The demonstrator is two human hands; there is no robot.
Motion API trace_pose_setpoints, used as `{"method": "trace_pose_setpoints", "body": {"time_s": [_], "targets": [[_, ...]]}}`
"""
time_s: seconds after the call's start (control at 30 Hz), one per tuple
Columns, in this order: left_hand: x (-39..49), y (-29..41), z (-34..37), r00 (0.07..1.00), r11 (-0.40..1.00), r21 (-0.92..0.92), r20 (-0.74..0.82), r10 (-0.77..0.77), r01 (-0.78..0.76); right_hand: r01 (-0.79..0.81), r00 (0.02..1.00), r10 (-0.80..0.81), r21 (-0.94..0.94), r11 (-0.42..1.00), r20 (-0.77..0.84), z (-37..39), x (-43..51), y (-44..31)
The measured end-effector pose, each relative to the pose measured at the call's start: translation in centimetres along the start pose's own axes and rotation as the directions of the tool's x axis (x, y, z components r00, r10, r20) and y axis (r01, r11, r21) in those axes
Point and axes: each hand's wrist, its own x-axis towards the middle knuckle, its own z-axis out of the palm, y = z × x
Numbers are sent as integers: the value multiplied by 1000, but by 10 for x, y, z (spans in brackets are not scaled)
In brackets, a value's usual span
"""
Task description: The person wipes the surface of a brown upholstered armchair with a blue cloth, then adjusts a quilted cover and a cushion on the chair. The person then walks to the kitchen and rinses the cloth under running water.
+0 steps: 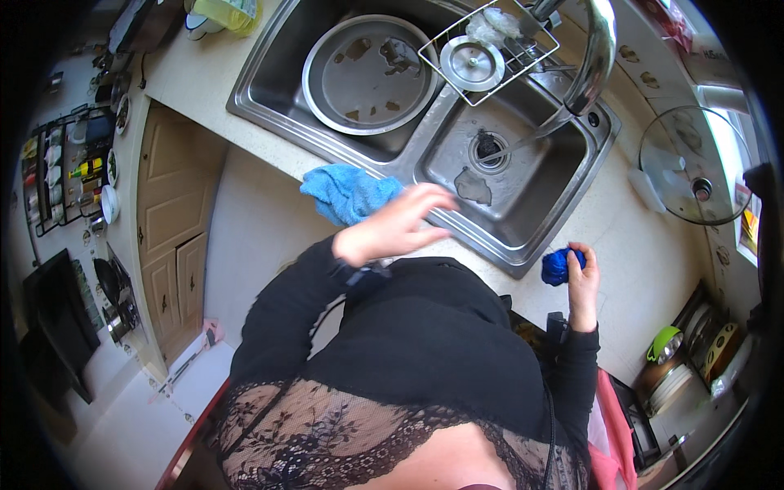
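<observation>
My left hand [401, 222], blurred and with nothing in it, hovers at the front rim of the double steel sink [520, 260], its fingers apart. Beside it a light blue cloth [349, 193] hangs over the counter's edge. On the right, above the counter, my right hand [582, 275] grips a dark blue scrubbing ball [555, 267]. Water runs from the chrome faucet [597, 55] into the right basin, where a dark clump lies at the drain [490, 152]. A large round metal basin [370, 113], wet inside, stands in the left bowl.
Over the sink sits a wire rack [471, 98] with a metal lid [472, 63] and crumpled plastic [493, 26]. A glass lid [692, 165] rests at the right wall. A yellow bottle [236, 13] stands at the upper left; a green-rimmed bowl [666, 344] is at the lower right.
</observation>
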Motion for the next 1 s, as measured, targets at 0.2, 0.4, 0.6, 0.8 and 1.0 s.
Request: {"method": "trace_pose_setpoints", "body": {"time_s": [0.2, 0.4, 0.6, 0.8, 1.0], "targets": [[-79, -30, -12, 886, 657, 601, -383, -262, 454, -209, 977, 114, -685, 697, -182, -45, -9, 66], [-62, -60, -23, 816, 855, 189, -450, -362, 483, -80, 980, -69, -683, 726, -188, -27, -8, 33], [21, -26, -1, 909, 997, -13, -410, -78, 79, 335, 941, -301, -305, 891, 153, 27, 9, -66], [95, -24, 39, 936, 981, -168, -320, -145, 94, -244, 931, 58, 492, 836, 362, 101, 42, -121], [108, -44, 54, 937, 920, -351, -228, -264, 173, -330, 917, 120, 553, 765, 381, 149, 84, -113]]}}
